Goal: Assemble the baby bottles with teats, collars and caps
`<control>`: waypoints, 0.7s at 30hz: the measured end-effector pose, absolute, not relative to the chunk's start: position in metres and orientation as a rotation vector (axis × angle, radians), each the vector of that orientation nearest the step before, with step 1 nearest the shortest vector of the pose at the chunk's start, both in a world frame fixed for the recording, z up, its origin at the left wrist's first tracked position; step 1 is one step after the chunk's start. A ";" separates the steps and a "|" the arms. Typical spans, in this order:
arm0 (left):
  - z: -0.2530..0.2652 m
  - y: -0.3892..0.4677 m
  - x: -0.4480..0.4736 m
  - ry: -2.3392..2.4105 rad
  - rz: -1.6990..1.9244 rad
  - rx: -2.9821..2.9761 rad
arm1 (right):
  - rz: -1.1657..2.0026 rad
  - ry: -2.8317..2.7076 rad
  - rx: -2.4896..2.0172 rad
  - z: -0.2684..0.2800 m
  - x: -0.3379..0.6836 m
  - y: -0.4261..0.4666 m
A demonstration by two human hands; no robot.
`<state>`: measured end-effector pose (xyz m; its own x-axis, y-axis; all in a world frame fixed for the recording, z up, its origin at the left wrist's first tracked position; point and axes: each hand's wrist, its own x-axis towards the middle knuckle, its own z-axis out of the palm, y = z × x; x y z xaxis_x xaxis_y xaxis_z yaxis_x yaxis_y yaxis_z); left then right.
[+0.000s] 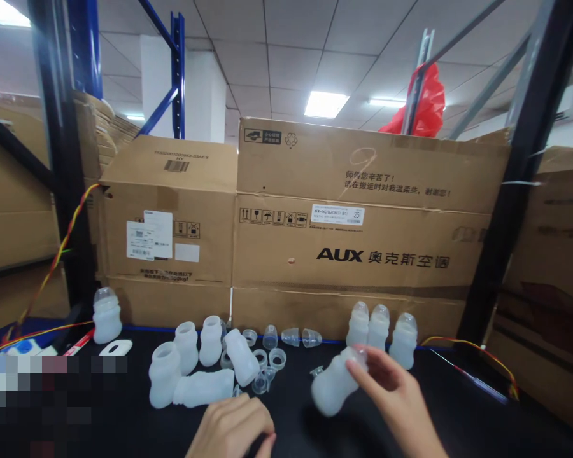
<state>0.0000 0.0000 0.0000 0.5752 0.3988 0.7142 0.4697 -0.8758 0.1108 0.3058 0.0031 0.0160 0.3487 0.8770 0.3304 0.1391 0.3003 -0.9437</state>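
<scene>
My right hand (396,394) grips a baby bottle (333,385) by its clear capped top, thumb and fingers round it. The bottle is tilted, its rounded base pointing down and left above the black table. Lower in the view, my left hand (233,425) is closed, fingers curled under, with nothing visible in it. Just beyond it lies an open-necked bottle (205,388) on its side. Behind stand several uncapped bottles (165,375), and another bottle (242,357) leans among them. Clear domed caps (290,336), collar rings (277,359) and small teat-like parts (260,383) are scattered to their right.
Three capped bottles (404,340) stand at the back right, one capped bottle (107,317) at the far left. A white oval object (116,348) lies near the latter. Cardboard (286,267) walls the back between dark rack posts (499,254). Red-yellow wires (499,366) run along both sides.
</scene>
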 end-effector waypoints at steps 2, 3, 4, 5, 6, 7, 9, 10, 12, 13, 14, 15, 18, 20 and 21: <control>0.003 0.003 -0.005 -0.908 -1.081 -2.596 | 0.347 -1.140 -1.368 0.024 0.332 0.006; 0.004 0.004 -0.006 -0.947 -1.041 -2.588 | 0.242 -1.152 -1.458 0.025 0.344 0.009; 0.004 0.005 -0.007 -0.965 -1.016 -2.611 | 0.186 -1.189 -1.534 0.025 0.355 0.012; 0.003 0.006 -0.007 -0.970 -1.007 -2.646 | 0.160 -1.236 -1.585 0.023 0.364 0.015; 0.002 0.006 -0.006 -0.960 -1.015 -2.682 | 0.152 -1.283 -1.613 0.021 0.372 0.018; 0.000 0.006 -0.006 -0.936 -1.036 -2.718 | 0.153 -1.323 -1.625 0.017 0.378 0.022; -0.005 0.006 -0.003 -0.857 -1.101 -2.776 | 0.159 -1.362 -1.626 0.008 0.385 0.029; -0.008 0.006 -0.002 -0.811 -1.129 -2.793 | 0.154 -1.371 -1.619 0.004 0.386 0.032; -0.012 0.005 0.001 -0.757 -1.157 -2.783 | 0.081 -1.386 -1.592 -0.002 0.384 0.036; -0.012 0.005 0.001 -0.767 -1.163 -2.743 | -0.004 -1.391 -1.569 -0.003 0.380 0.036; -0.012 0.006 0.002 -0.805 -1.167 -2.683 | -0.113 -1.388 -1.541 -0.004 0.375 0.035; -0.011 0.006 0.002 -0.853 -1.159 -2.619 | -0.222 -1.381 -1.506 -0.004 0.368 0.032; -0.004 0.009 -0.002 -0.974 -1.086 -2.516 | -0.336 -1.469 -1.394 -0.004 0.340 0.022; 0.000 0.011 -0.005 -0.997 -1.035 -2.562 | -0.219 -1.673 -1.346 -0.007 0.320 0.016; 0.000 0.012 -0.005 -0.994 -1.025 -2.603 | -0.158 -1.778 -1.340 -0.011 0.310 0.014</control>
